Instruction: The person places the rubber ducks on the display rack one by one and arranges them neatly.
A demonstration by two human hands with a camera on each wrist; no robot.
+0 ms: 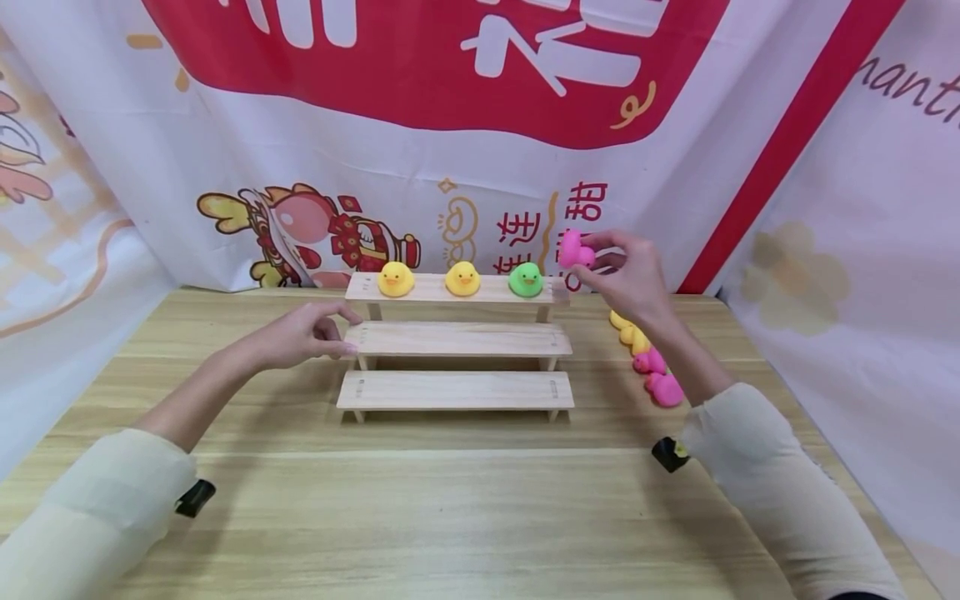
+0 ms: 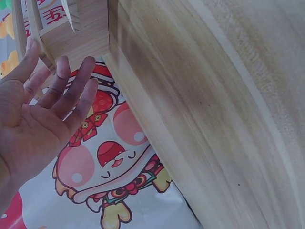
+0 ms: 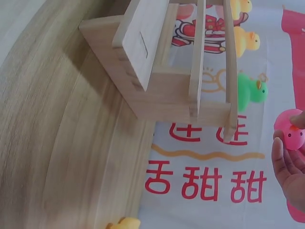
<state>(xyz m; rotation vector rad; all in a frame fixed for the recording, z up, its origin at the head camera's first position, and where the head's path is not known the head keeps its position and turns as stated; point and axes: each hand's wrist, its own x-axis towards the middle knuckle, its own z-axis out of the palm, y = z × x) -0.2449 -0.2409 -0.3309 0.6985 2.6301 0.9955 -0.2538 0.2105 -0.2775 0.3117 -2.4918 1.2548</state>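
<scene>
Fingers [image 2: 76,88] of the left hand [image 1: 300,337] spread loosely at the wooden rack's [image 1: 457,340] left end; farther, on the right, the raised right hand [image 1: 628,273] pinched a pink duck [image 1: 574,250] near the top shelf's [image 1: 495,289] right end.

L hand [image 2: 35,124] by wooden rack [image 2: 90,33]; cartoon cloth [image 2: 107,164] behind, wood tbl [image 2: 200,105] alongside.

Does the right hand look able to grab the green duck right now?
Probably not: the right hand holds a pink duck, though nothing else visible blocks its way to the green duck.
</scene>
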